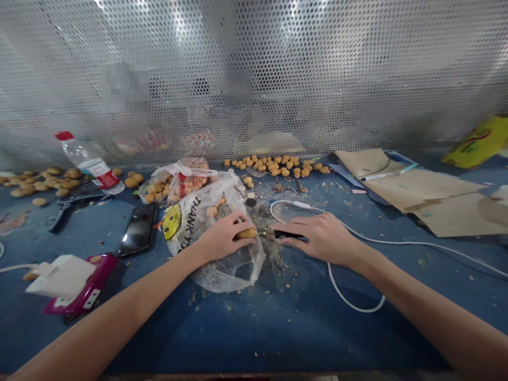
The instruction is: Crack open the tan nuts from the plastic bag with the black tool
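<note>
Your left hand [224, 238] closes on a tan nut [246, 233] by the plastic bag [242, 275]; your right hand [323, 238] rests half-closed on a black object [288, 234], its hold unclear.

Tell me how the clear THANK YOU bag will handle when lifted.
The thin plastic bag will probably be floppy, since it slumps in creases. It likely weighs little, though the round tan nuts inside may roll around.
</note>
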Available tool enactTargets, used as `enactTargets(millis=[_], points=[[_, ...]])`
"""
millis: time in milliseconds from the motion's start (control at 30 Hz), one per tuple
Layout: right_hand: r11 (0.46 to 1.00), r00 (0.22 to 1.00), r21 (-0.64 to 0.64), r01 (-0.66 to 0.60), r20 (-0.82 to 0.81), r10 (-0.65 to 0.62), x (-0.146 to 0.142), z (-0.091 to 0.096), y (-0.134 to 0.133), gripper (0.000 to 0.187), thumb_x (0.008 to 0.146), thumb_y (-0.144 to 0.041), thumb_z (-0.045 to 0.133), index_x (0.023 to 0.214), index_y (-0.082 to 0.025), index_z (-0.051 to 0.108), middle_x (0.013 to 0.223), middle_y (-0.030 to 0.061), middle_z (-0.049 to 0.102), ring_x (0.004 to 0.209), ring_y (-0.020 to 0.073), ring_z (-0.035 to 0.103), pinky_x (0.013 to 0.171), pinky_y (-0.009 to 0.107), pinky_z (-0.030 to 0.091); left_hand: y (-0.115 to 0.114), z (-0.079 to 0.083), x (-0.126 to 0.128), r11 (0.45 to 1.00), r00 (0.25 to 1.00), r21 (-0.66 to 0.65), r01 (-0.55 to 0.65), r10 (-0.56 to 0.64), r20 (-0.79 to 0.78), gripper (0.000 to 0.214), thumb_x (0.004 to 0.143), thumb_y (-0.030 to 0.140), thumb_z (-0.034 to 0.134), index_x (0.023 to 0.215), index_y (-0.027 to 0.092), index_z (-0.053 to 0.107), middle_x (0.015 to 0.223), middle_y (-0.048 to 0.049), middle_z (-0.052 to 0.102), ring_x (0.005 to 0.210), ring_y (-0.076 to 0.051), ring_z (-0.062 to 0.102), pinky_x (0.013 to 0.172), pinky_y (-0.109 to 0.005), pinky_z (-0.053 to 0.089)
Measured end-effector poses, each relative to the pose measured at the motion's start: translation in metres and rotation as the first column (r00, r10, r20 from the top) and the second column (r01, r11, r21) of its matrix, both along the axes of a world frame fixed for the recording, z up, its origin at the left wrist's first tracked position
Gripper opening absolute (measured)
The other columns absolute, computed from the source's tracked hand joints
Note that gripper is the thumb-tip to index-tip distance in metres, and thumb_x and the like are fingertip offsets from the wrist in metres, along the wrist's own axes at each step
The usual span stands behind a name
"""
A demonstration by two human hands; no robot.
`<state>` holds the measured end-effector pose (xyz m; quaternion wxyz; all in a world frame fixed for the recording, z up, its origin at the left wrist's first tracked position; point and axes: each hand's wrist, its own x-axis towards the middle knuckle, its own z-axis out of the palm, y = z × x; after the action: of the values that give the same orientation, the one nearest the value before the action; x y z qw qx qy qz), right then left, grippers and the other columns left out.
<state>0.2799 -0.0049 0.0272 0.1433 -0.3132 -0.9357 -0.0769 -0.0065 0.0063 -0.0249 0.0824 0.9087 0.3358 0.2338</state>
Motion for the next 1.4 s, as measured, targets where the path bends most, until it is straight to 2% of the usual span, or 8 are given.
enactTargets(millis=[367,567,633,833,1033,1400], points=[[0.999,1.0,-0.044,0.016,-0.013,-0.016,-0.001,-0.008,0.002,0.034,0.098,-0.038,0.052,0.13,-0.035,0.062,0.108,-0.0006,0.075,0.081,0.0157,0.071,0.059,0.026,0.046,0.002,0.001,-0.003,1.0,1.0,-0.003,0.014,-0.014,-0.018,0.034,0.097,0.044,0.053,0.119,0.02,0.062,0.118,-0.0083,0.058,0.099,-0.019,0.061,0.089,-0.034,0.051],[0.996,0.999,-0.073,0.047,-0.022,-0.049,-0.001,-0.014,0.002,0.035,0.097,-0.038,0.054,0.13,-0.035,0.062,0.096,-0.0008,0.077,0.077,0.0155,0.071,0.059,0.025,0.047,0.001,0.004,-0.003,1.0,0.999,-0.01,-0.01,0.01,-0.038,0.035,0.096,0.046,0.052,0.12,0.021,0.061,0.117,-0.0078,0.058,0.1,-0.02,0.06,0.086,-0.032,0.052],[0.996,0.997,-0.077,0.05,-0.05,-0.054,-0.001,-0.014,0.002,0.034,0.096,-0.039,0.055,0.129,-0.034,0.062,0.095,-0.0012,0.077,0.078,0.0157,0.071,0.06,0.025,0.048,0.001,0.003,-0.003,1.0,1.0,-0.012,-0.013,0.012,-0.026,0.034,0.096,0.045,0.053,0.119,0.021,0.061,0.117,-0.0078,0.058,0.101,-0.02,0.06,0.087,-0.032,0.051],[0.993,0.981,-0.085,0.083,-0.166,-0.097,-0.002,-0.012,0.003,0.03,0.094,-0.039,0.058,0.121,-0.032,0.068,0.109,-0.0015,0.075,0.09,0.0175,0.072,0.07,0.028,0.054,0.001,0.001,-0.002,1.0,1.0,-0.014,-0.027,0.027,-0.005,0.031,0.096,0.041,0.053,0.116,0.019,0.058,0.115,-0.0091,0.06,0.101,-0.021,0.06,0.091,-0.036,0.051],[0.993,0.982,-0.083,0.083,-0.162,-0.095,-0.001,-0.014,0.004,0.03,0.093,-0.039,0.058,0.12,-0.032,0.069,0.102,-0.0008,0.077,0.083,0.0171,0.073,0.067,0.027,0.054,0.002,0.002,-0.003,0.999,0.999,-0.004,-0.037,0.037,0.015,0.029,0.095,0.042,0.054,0.112,0.019,0.059,0.112,-0.0092,0.062,0.101,-0.021,0.061,0.09,-0.037,0.051],[0.991,0.977,-0.105,0.079,-0.188,-0.098,-0.002,-0.011,0.002,0.029,0.093,-0.039,0.059,0.119,-0.031,0.069,0.106,-0.0014,0.076,0.088,0.0177,0.073,0.071,0.027,0.055,0.001,0.002,-0.003,0.999,0.999,-0.022,-0.043,0.043,-0.015,0.031,0.095,0.04,0.053,0.117,0.019,0.06,0.111,-0.0089,0.064,0.097,-0.02,0.063,0.087,-0.035,0.052]])
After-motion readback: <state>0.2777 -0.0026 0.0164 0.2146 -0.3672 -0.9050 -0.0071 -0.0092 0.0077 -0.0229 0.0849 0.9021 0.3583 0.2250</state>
